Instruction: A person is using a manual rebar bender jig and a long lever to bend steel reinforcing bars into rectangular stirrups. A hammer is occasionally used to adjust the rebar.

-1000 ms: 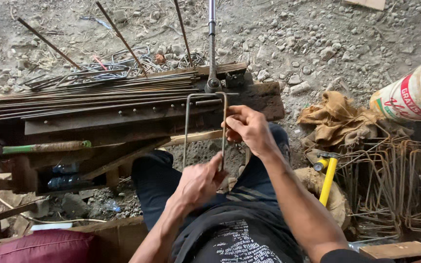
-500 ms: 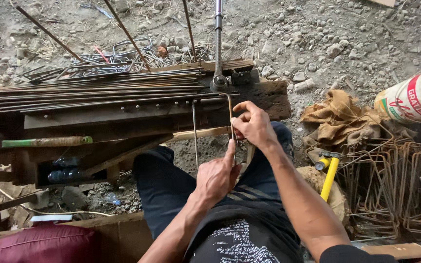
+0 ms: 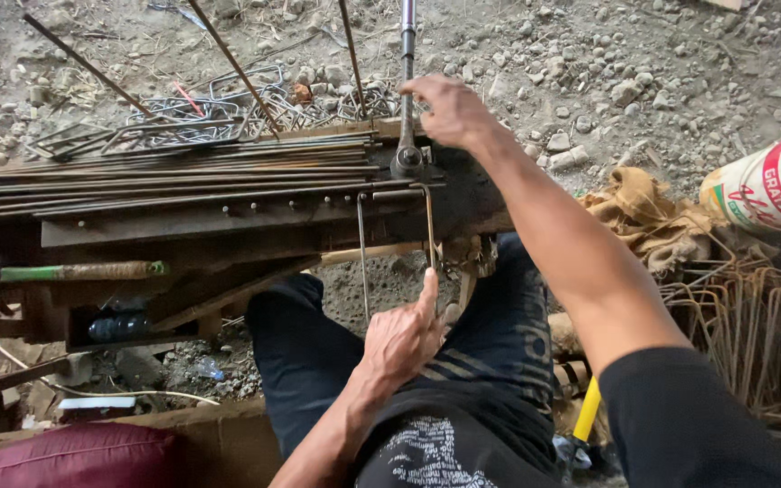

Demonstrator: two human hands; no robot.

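**Head view: bent rod in the bender, one hand on the lever**

Head camera shows us a thin, rusty-brown steel rod point(image 3: 362, 258), bent into an open rectangular hook. Its short top bar lies across the front edge of the work surface point(image 3: 183, 226), caught at the bending pin, and two long legs hang straight down from that bar toward our lap. So the long axis runs vertically in the view, pointing from the surface edge down to our knees.

Our left hand point(image 3: 404, 339) sits low between the knees, fingers curled and its grip closed on the lower end of the right leg of the rod. Our right hand point(image 3: 449, 113) reaches up and across, its grip wrapped around the shaft of the metal bending lever point(image 3: 407, 54), which stands up from a pivot on the surface and runs away from us.

Left of the pivot, a bundle of straight rods point(image 3: 155, 181) lies lengthwise along the surface. Beyond it, finished wire stirrups point(image 3: 192, 113) are heaped on the gravel. A green-handled hammer point(image 3: 74, 271) rests under the surface at left. To the right sit a burlap cloth point(image 3: 653, 221), a white and red sack point(image 3: 770, 185) and a stack of rusty stirrups point(image 3: 752, 334). Our right forearm crosses in front of the surface's right end.
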